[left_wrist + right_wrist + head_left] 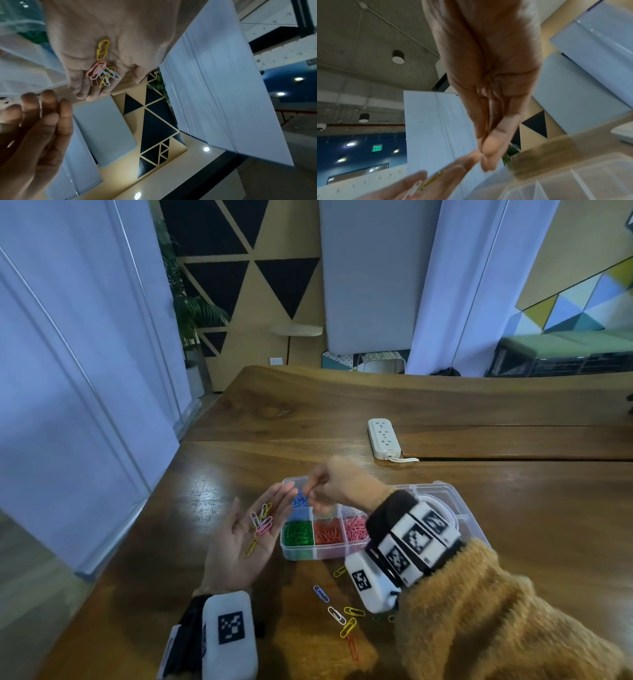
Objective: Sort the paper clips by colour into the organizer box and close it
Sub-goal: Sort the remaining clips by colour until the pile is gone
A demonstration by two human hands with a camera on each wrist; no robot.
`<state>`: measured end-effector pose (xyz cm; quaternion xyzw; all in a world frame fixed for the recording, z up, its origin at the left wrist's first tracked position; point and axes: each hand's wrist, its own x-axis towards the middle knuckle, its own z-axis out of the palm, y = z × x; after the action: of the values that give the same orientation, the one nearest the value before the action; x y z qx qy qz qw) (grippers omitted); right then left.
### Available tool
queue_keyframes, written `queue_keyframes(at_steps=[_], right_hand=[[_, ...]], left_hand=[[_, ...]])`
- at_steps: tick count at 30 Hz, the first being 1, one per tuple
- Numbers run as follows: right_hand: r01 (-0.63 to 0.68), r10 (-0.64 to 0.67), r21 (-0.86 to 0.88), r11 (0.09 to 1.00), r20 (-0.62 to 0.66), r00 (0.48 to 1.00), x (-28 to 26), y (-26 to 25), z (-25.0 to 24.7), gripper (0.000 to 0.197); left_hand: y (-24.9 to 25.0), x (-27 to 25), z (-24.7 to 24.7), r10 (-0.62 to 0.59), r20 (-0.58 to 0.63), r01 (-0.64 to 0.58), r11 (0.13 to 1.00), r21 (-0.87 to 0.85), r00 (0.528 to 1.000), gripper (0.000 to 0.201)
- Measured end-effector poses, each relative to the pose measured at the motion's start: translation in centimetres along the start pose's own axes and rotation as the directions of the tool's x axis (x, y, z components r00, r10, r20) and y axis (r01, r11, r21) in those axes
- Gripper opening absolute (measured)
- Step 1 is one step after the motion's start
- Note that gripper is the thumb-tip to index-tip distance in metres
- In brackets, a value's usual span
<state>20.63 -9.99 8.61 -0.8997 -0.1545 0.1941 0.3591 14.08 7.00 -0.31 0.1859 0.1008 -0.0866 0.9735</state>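
green clips [299, 533], red clips [328, 532], pink clips [355, 529], blue clips [299, 500] in the clear box [459, 501]; brown wood surface [513, 508]; fuzzy tan sleeve [479, 621].

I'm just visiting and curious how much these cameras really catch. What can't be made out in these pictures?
- Whether the right hand pinches a clip: fingertips too small in the head view, blurred in the right wrist view.
- Far compartments of the clear plastic organizer box: hidden by that hand and wrist.
- Loose paper clips on the wooden table: some hidden under the fuzzy brown sleeve.
- Exact count of clips piled on the left hand: they overlap.
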Motion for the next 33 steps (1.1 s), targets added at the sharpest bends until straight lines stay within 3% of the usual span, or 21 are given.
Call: queue_keyframes(at_steps=[3,5,8,10,12,14,15,16,20,22,26,28,30,33], right_hand=[[0.114,-0.118,-0.037,0.993,-0.118,0.986,-2.6,0.3,-0.3,0.023],[0.159,-0.167,-0.055,0.986,-0.187,0.968,-4.1,0.7,0.2,0.025],[0.209,-0.237,-0.132,0.969,-0.259,0.936,-5.0,1.6,1.4,0.017],[0.241,-0.291,-0.215,0.946,-0.243,0.926,-5.2,2.3,2.1,0.016],[0.279,-0.343,-0.269,0.922,-0.232,0.910,-5.3,2.9,2.4,0.016],[0.317,-0.385,-0.279,0.906,-0.240,0.891,-5.6,3.3,2.4,0.018],[0.338,-0.407,-0.281,0.898,-0.243,0.880,-5.7,3.6,2.4,0.019],[0.348,-0.419,-0.288,0.892,-0.239,0.876,-5.9,3.9,2.3,0.020],[0.354,-0.433,-0.327,0.877,-0.215,0.875,-6.4,5.1,1.9,0.026],[0.354,-0.441,-0.330,0.875,-0.240,0.865,-6.8,5.6,1.7,0.024],[0.398,-0.490,-0.327,0.857,-0.282,0.825,-8.0,6.1,2.1,0.016],[0.404,-0.502,-0.341,0.849,-0.280,0.818,-8.4,6.2,2.5,0.016],[0.386,-0.499,-0.369,0.846,-0.290,0.816,-8.6,6.0,2.7,0.016],[0.349,-0.469,-0.388,0.853,-0.275,0.839,-8.5,5.8,2.9,0.016]], left_hand=[[-1.6,0.1,1.5,0.003,0.020,-0.004,0.999,0.047,1.000,0.065],[-2.9,0.1,2.3,-0.014,0.041,0.010,0.997,0.082,0.999,0.052],[-4.4,0.8,2.5,-0.060,-0.103,0.075,0.987,0.140,0.993,0.063],[-5.3,0.7,3.4,-0.069,-0.024,0.072,0.982,0.173,0.997,0.065],[-5.5,0.9,3.1,-0.033,-0.054,0.047,0.963,0.267,0.998,0.052],[-5.5,1.2,1.9,-0.154,0.105,0.133,0.974,0.183,0.982,0.061],[-5.5,1.0,1.6,-0.158,0.135,0.131,0.972,0.193,0.978,0.066],[-5.6,1.2,1.4,-0.140,0.102,0.113,0.965,0.237,0.985,0.069],[-6.4,1.2,1.6,-0.255,0.074,0.240,0.957,0.164,0.964,0.072],[-6.7,1.2,1.7,-0.238,0.096,0.221,0.962,0.159,0.966,0.069],[-6.9,1.0,1.6,-0.212,0.205,0.136,0.933,0.333,0.956,0.063],[-7.2,0.8,1.9,-0.207,0.204,0.109,0.906,0.409,0.957,0.056],[-7.6,0.5,2.1,-0.246,0.216,0.176,0.938,0.300,0.945,0.059],[-7.9,0.6,1.9,-0.251,0.211,0.182,0.937,0.300,0.945,0.071]])
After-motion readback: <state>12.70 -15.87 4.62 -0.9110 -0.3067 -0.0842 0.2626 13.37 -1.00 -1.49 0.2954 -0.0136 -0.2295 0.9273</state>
